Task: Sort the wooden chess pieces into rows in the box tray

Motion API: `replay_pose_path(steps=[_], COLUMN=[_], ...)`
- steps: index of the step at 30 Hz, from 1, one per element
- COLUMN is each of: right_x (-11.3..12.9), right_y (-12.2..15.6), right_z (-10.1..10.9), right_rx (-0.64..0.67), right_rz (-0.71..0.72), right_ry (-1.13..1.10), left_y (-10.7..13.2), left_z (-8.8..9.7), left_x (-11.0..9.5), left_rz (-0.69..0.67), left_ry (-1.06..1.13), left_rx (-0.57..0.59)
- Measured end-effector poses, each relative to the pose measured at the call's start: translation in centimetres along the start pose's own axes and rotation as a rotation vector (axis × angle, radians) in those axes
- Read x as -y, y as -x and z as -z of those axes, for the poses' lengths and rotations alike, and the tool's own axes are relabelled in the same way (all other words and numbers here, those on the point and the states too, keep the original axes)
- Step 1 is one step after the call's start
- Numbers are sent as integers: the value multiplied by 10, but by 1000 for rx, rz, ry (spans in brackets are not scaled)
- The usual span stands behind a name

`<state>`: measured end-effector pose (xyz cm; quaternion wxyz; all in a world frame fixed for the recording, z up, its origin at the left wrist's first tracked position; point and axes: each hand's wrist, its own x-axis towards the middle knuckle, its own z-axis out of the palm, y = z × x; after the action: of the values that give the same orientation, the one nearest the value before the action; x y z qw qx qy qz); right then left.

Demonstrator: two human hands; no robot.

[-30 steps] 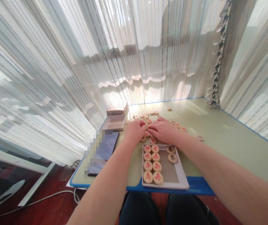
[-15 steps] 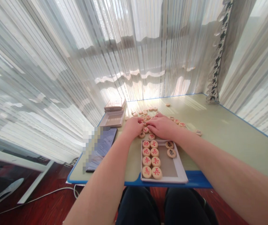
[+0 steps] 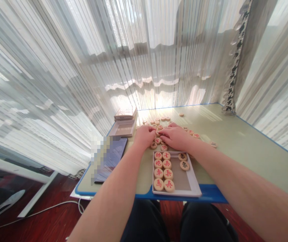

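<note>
Among loose wooden Chinese chess pieces on the table, my left hand (image 3: 145, 136) is bent, its fingertips closed at a Chinese chess piece (image 3: 158, 133). From the other side, my right hand (image 3: 174, 136) reaches to the same spot, thumb and fingers curled in at that piece; the fingers partly hide it. Just below the hands lie a red piece (image 3: 164, 147) and a black piece (image 3: 153, 145). Nearest my body, a shallow white box (image 3: 195, 183) holds two columns of red pieces at its left and two black pieces (image 3: 184, 165) at its upper right.
A phone or tablet (image 3: 112, 159) lies left of my left forearm. Behind it are an empty shallow box (image 3: 122, 129) and a stacked box (image 3: 125, 113). More pieces (image 3: 196, 135) are scattered right and beyond my hands on the green, blue-edged table (image 3: 247, 158). Sheer curtains (image 3: 146, 67) hang behind.
The view has shifted slightly. Both hands stay close together over the loose pieces with only small finger movement; the pieces in the box look the same.
</note>
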<state>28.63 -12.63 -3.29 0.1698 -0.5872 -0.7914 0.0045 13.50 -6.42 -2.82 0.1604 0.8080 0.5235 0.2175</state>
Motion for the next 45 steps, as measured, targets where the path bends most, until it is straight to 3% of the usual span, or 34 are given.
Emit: replay_pose_path(steps=[10,21,30,45], right_x=[-3,-3,-5,-5], right_y=[-2,-2,-4,-6], right_z=[-2,2,-1,-2], right_rx=[-40,25,9,20], right_rz=[-15,-56,-54,-32], right_ry=[-23,-112,-113,-120], left_y=[-1,-2,0,-2], left_z=[-6,-6,-5,-5], left_x=[3,5,4,5], left_rz=[-30,-71,-131,-132], left_ry=[137,142,24,71], left_rx=[-96,-49,-38,-13])
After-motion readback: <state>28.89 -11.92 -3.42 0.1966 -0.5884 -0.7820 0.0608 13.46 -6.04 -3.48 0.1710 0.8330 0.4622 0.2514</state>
